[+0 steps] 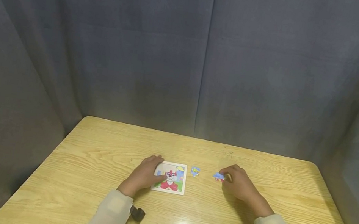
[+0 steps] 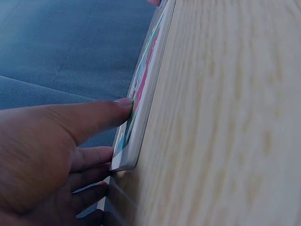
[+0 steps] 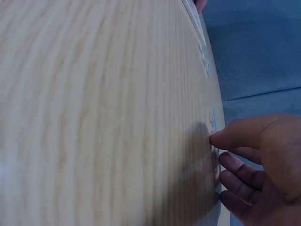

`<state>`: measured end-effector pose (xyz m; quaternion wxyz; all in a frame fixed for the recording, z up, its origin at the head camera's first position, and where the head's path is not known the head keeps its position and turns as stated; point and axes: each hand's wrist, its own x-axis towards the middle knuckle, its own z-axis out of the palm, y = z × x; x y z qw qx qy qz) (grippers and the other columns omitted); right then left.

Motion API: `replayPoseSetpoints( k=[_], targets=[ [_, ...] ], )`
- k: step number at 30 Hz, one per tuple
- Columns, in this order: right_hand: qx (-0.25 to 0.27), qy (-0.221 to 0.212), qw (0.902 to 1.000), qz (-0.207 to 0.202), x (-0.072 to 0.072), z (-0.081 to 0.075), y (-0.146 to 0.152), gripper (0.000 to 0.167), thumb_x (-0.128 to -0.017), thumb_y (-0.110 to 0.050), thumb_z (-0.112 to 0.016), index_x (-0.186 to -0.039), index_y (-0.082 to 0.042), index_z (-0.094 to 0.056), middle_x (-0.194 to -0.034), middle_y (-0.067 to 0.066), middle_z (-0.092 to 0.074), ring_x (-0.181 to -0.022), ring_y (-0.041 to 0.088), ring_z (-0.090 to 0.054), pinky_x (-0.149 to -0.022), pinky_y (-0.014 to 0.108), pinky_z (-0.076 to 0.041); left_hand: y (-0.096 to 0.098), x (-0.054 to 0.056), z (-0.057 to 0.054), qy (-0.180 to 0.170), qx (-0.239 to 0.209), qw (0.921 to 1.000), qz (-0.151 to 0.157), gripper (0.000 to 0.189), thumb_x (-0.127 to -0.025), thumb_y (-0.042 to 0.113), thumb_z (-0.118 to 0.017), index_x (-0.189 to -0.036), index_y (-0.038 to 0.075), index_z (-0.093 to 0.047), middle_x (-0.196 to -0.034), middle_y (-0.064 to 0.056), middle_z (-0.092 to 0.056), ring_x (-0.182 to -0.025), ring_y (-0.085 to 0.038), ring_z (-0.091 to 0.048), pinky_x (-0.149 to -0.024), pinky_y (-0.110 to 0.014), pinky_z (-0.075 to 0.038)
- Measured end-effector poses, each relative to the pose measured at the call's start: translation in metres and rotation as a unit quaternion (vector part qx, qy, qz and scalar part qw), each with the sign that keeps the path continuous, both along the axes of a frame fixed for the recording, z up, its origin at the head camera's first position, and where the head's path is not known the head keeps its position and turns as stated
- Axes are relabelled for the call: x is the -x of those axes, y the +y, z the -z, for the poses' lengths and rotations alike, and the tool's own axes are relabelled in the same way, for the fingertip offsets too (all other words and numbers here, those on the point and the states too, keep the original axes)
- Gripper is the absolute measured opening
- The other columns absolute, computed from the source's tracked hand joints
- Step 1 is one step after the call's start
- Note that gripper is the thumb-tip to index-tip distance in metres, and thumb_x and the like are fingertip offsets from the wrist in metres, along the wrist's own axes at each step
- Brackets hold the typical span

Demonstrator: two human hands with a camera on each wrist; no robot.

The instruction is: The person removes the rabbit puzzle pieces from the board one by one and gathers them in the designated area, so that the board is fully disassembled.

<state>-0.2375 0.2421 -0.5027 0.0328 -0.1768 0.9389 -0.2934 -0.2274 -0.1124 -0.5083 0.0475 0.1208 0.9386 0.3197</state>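
Observation:
A small jigsaw puzzle board (image 1: pixel 178 188) with a pale frame and a red-and-white cartoon animal lies flat on the table. My left hand (image 1: pixel 146 174) holds its left side, the thumb (image 2: pixel 110 113) on the picture and the other fingers at the edge. Right of the board lies a loose blue puzzle piece (image 1: pixel 195 171) with a yellow patch. Farther right, my right hand (image 1: pixel 238 182) pinches a blue puzzle piece (image 1: pixel 218 175) with some red at its lower edge, down at the table surface. Fingers partly hide that piece; in the right wrist view only its thin edge shows.
The wooden table (image 1: pixel 89 168) has rounded far corners. Dark grey curtains (image 1: pixel 138 64) stand behind it and on both sides. A bright glare spot lies on the near part of the tabletop.

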Motion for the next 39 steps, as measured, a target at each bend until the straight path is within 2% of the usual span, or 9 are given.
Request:
replayPoseSetpoints(
  k=[4,10,16,20,25,30,35,39],
  targets=[
    [0.010,-0.008,0.9999,-0.001,0.000,-0.002,0.003,0.032,-0.091,-0.006,-0.061,-0.123,-0.004,-0.063,-0.125,0.016,-0.055,-0.119,0.042,-0.048,-0.097,0.060,-0.041,0.001,0.002,0.001,0.001,0.003,1.0000,0.002,0.069,-0.086,0.035,-0.073,-0.143,0.005,-0.046,-0.153,-0.013,-0.037,-0.141,-0.035,-0.029,-0.112,-0.052,-0.029],
    [0.050,0.028,0.9983,0.009,-0.002,-0.001,-0.003,0.034,-0.094,-0.013,-0.063,-0.127,-0.002,-0.061,-0.128,0.017,-0.055,-0.120,0.040,-0.050,-0.095,0.059,-0.043,0.001,0.001,0.000,-0.001,0.004,1.0000,0.003,0.068,-0.086,0.033,-0.073,-0.142,0.005,-0.047,-0.153,-0.014,-0.037,-0.141,-0.036,-0.029,-0.111,-0.053,-0.028],
    [0.094,0.034,0.9949,0.010,-0.006,-0.001,-0.032,0.037,-0.095,-0.020,-0.062,-0.129,-0.006,-0.059,-0.137,0.014,-0.048,-0.128,0.042,-0.041,-0.098,0.062,-0.039,0.001,0.000,0.001,-0.005,0.006,1.0000,0.004,0.068,-0.087,0.033,-0.073,-0.143,0.005,-0.047,-0.153,-0.014,-0.037,-0.141,-0.036,-0.029,-0.111,-0.053,-0.028],
    [0.101,0.031,0.9944,0.001,-0.009,0.001,-0.056,0.039,-0.095,-0.021,-0.062,-0.132,-0.008,-0.058,-0.137,0.010,-0.050,-0.126,0.038,-0.045,-0.098,0.058,-0.042,0.001,0.000,0.002,-0.003,0.007,1.0000,0.001,0.068,-0.086,0.034,-0.073,-0.143,0.006,-0.047,-0.152,-0.013,-0.038,-0.141,-0.035,-0.029,-0.112,-0.052,-0.028],
    [0.095,0.044,0.9945,0.005,-0.008,0.007,-0.083,0.039,-0.094,-0.021,-0.064,-0.131,-0.010,-0.060,-0.129,0.007,-0.056,-0.119,0.031,-0.052,-0.098,0.052,-0.045,0.001,0.000,0.003,0.000,0.008,1.0000,-0.001,0.069,-0.086,0.034,-0.074,-0.143,0.005,-0.047,-0.152,-0.014,-0.038,-0.141,-0.035,-0.029,-0.112,-0.053,-0.028],
    [0.103,0.060,0.9928,-0.007,-0.008,0.008,-0.104,0.038,-0.094,-0.018,-0.064,-0.130,-0.007,-0.061,-0.128,0.011,-0.057,-0.118,0.033,-0.052,-0.096,0.053,-0.047,0.001,0.001,0.003,0.000,0.012,0.9999,0.001,0.069,-0.086,0.035,-0.073,-0.143,0.006,-0.047,-0.153,-0.013,-0.037,-0.141,-0.035,-0.029,-0.112,-0.052,-0.028],
    [0.119,0.049,0.9914,-0.022,-0.008,0.005,-0.122,0.040,-0.094,-0.018,-0.064,-0.132,-0.006,-0.059,-0.133,0.012,-0.054,-0.122,0.035,-0.051,-0.098,0.054,-0.045,0.000,0.002,0.002,-0.003,0.008,1.0000,0.001,0.069,-0.086,0.036,-0.073,-0.143,0.006,-0.046,-0.152,-0.013,-0.037,-0.141,-0.035,-0.029,-0.111,-0.054,-0.029],
    [0.110,0.033,0.9931,-0.026,-0.007,0.005,-0.131,0.042,-0.094,-0.018,-0.063,-0.133,-0.005,-0.057,-0.135,0.011,-0.053,-0.124,0.034,-0.050,-0.101,0.050,-0.044,-0.001,0.002,0.003,0.002,0.010,0.9999,0.004,0.070,-0.086,0.036,-0.073,-0.143,0.005,-0.047,-0.152,-0.014,-0.038,-0.141,-0.036,-0.029,-0.111,-0.054,-0.029]
  ],
)
